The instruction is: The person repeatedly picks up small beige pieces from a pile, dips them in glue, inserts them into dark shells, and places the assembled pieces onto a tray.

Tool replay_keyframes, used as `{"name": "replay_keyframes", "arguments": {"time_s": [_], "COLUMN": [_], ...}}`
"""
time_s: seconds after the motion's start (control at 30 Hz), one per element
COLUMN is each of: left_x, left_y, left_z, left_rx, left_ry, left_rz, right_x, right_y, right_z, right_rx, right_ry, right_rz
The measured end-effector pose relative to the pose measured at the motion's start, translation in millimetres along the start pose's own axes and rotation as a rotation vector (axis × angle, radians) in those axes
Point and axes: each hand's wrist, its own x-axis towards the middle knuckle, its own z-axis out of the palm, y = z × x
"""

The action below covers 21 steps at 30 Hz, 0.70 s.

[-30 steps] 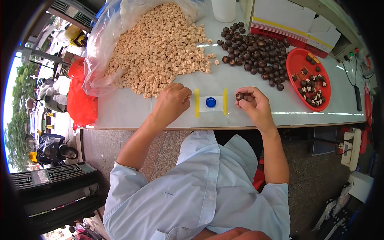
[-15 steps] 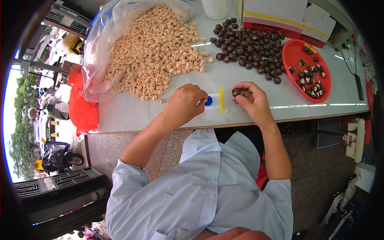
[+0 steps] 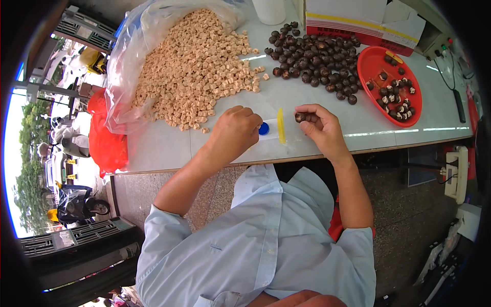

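My right hand (image 3: 323, 131) holds a dark brown, round nut-like ball (image 3: 300, 117) between thumb and fingers, just above the table. My left hand (image 3: 232, 134) is closed, its fingertips curled down out of sight; whatever they may pinch is hidden. Right by those fingertips lies a blue round disc (image 3: 264, 129) on a pale strip. Between my two hands a yellow strip (image 3: 281, 126) runs across the tabletop. Beyond my right hand spreads a pile of the same dark balls (image 3: 317, 59). A heap of small tan cubes (image 3: 189, 66) rises past my left hand.
A red plate (image 3: 362, 77) on the right carries dark balls, several showing white. Clear plastic (image 3: 120, 77) surrounds the cubes' left side, beside a red bag (image 3: 106, 143). A white container (image 3: 269, 11) and a carton (image 3: 358, 25) stand at the back. The table's front edge (image 3: 388, 148) runs below my hands.
Both hands keep nearly the same poses, and the right still holds the ball. The left has edged slightly away from the blue disc, which shows more fully. The view has shifted a little.
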Motion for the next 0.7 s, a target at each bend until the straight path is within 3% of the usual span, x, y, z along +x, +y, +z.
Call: {"name": "replay_keyframes", "arguments": {"time_s": [0.3, 0.7], "left_x": [9.1, 20.3], "left_y": [5.7, 9.6], "left_z": [-9.6, 6.6], "left_rx": [-0.465, -0.617], "left_ry": [0.124, 0.068], "left_rz": [-0.149, -0.121], "right_x": [-3.5, -5.4], "right_y": [-4.2, 9.1], "right_z": [27.2, 39.5], "right_rx": [0.008, 0.067], "right_ry": [0.033, 0.040], "right_rz": [0.116, 0.060]}}
